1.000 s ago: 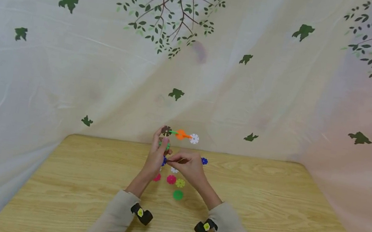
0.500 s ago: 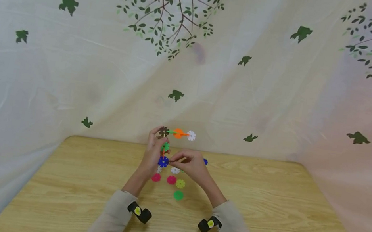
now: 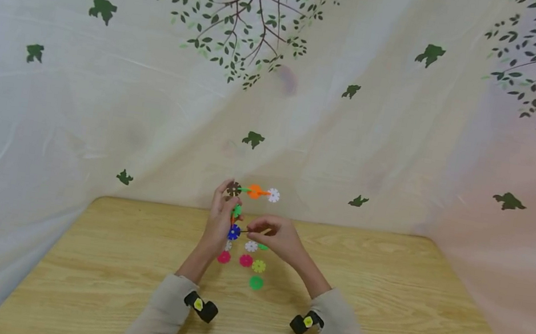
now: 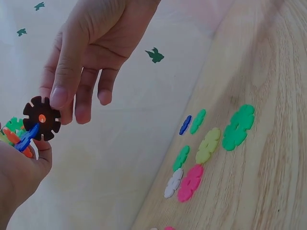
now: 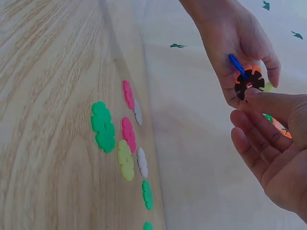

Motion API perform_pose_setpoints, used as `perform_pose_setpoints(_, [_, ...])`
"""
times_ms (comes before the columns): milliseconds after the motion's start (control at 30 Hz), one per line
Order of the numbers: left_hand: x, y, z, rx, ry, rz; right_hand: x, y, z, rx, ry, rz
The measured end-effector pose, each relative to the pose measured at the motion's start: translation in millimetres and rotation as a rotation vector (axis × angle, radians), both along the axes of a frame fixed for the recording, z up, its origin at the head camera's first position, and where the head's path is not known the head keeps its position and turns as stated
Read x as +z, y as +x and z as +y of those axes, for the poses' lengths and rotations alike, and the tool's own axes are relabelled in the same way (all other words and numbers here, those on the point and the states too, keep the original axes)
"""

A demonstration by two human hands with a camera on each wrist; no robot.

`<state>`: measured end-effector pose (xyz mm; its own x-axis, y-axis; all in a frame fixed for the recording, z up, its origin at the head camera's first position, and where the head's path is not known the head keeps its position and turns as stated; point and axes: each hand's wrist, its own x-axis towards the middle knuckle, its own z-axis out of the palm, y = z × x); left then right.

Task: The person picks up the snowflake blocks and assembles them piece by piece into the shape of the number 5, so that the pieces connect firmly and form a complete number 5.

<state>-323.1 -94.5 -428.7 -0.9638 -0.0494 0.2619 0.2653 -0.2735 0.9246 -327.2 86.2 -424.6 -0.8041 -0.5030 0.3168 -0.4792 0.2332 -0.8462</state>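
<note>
My left hand (image 3: 214,231) grips a chain of interlocking plastic snowflake discs. At its top, a dark brown disc (image 3: 231,191), an orange disc (image 3: 254,191) and a white disc (image 3: 273,195) reach out sideways to the right. Lower in the chain are a green disc (image 3: 238,210) and a blue disc (image 3: 234,232), beside the left palm. With thumb and fingers my right hand (image 3: 283,240) pinches another dark brown disc (image 4: 33,114), edge-on in the head view. This disc meets the blue disc's edge in the left wrist view. Its other fingers are loosely bent.
Loose discs lie on the wooden table (image 3: 381,311) below the hands: pink (image 3: 246,260), white (image 3: 251,246), yellow (image 3: 259,266), green (image 3: 256,283) and a small-looking blue one (image 4: 185,125). Behind the table hangs a printed cloth (image 3: 188,143).
The blue disc has turned from partly hidden to facing the head camera. Left hand and chain have shifted slightly left; the right hand has drawn slightly right, still pinching the brown disc.
</note>
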Motion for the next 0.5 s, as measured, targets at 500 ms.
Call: perform_pose_setpoints(500, [0.4,-1.5,-12.0,-0.085,-0.013,-0.038,-5.4,-2.7,23.1,0.134,0.295,0.040])
